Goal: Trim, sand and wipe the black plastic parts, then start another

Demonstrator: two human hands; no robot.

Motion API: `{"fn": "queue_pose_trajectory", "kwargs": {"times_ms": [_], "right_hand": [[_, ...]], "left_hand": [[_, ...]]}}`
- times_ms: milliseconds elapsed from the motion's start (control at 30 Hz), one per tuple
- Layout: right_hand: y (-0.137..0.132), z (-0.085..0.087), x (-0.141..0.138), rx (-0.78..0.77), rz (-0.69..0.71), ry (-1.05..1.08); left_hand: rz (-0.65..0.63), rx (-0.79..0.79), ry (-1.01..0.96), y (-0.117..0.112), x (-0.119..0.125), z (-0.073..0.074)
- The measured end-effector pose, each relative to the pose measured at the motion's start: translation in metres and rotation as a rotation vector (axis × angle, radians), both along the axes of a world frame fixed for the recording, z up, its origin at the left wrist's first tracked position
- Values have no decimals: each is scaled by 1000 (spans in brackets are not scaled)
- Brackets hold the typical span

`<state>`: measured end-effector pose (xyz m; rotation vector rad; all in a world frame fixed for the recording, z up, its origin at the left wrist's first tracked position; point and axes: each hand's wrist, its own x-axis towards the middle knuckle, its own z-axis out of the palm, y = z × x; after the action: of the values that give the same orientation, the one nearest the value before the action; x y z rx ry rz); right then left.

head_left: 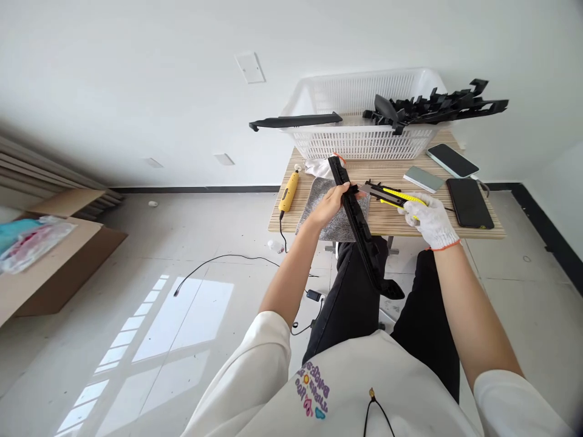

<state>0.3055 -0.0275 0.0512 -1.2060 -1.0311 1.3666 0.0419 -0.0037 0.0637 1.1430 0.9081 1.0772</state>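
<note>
My bare left hand [334,203] is closed around the upper part of a long black plastic trim piece [361,232], which slants down over the table's front edge toward my lap. In a white knit glove, my right hand [427,218] grips a yellow and black utility knife [395,197]. Its blade points left and meets or nearly meets the trim piece beside my left fingers; exact contact I cannot tell. Under the trim piece lies a grey cloth mat [330,229]. A white glove [317,167] lies behind it, partly covered.
A white plastic basket [355,144] at the back holds several black trim pieces [428,110] sticking out past its rim. A yellow corded tool [289,191] lies left on the slatted table [396,227]. Phones [470,203] sit right. A cable [228,256] crosses the floor.
</note>
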Motion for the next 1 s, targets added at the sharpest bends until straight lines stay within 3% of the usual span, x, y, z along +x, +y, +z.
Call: {"fn": "queue_pose_trajectory", "kwargs": {"times_ms": [133,300,467,667,833,1000], "right_hand": [[0,0,0,-3,15,-20],[-5,5,-5,9,19,-57],[-4,6,-7,-26,3,-73],[10,8,-11,-49,35,-104],[30,11,-15,-35,65,-160],[35,7,-11,9,162,-196]], "left_hand": [[20,-150,-84,8,4,-8],[-124,-283,-50,17,-5,-16],[-146,-299,-144,22,-11,-22],[-243,-207,-178,18,-14,-22],[-214,-169,-124,16,-13,-22],[-147,-245,-87,16,-7,-20]]}}
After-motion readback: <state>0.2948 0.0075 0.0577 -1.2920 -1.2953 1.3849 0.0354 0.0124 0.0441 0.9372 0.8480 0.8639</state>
